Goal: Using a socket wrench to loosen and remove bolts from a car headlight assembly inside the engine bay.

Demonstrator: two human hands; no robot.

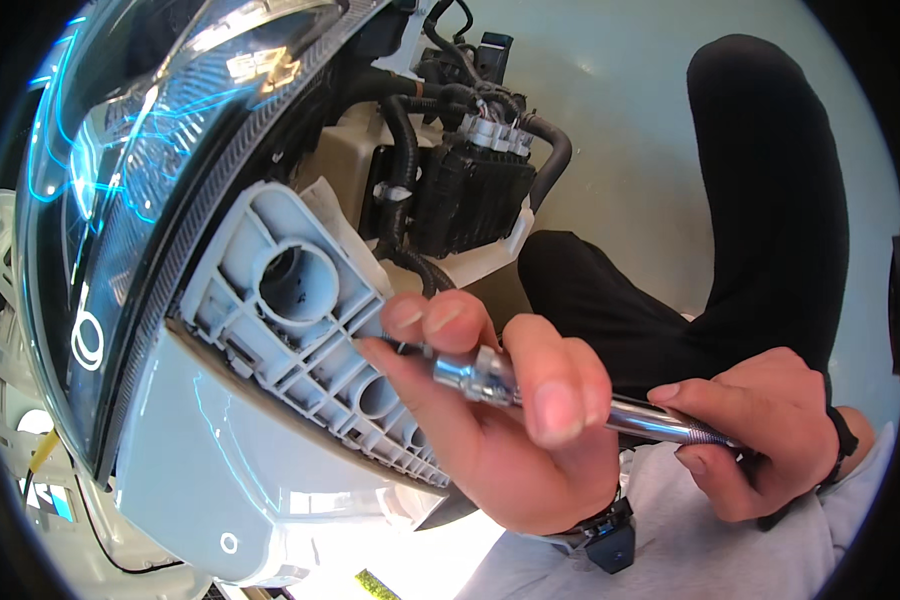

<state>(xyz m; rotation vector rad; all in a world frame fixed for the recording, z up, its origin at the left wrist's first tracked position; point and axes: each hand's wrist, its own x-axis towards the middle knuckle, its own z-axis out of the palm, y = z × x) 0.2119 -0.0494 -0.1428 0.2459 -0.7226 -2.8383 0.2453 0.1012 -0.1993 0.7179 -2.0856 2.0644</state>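
Nearest the camera, the left hand (490, 400) was pinched around the socket end of a chrome ratchet wrench (570, 400), thumb and fingers closed on the knurled head. The right hand (760, 425) was wrapped shut around the handle at the wrench's other end. The tool's long axis ran nearly level, dipping slightly toward the right, with its working end pointing left, toward the grey ribbed plastic bracket (300, 320). The left hand was the nearer of the two to that bracket, its fingertips just beside the ribs.

Above the bracket curved a clear headlight lens (120, 180), and below it a pale body panel (230, 470). Farther back sat a black fuse box (470, 195) with corrugated hoses around it. No label was readable. The person's dark trouser leg (760, 200) lay against a pale floor.
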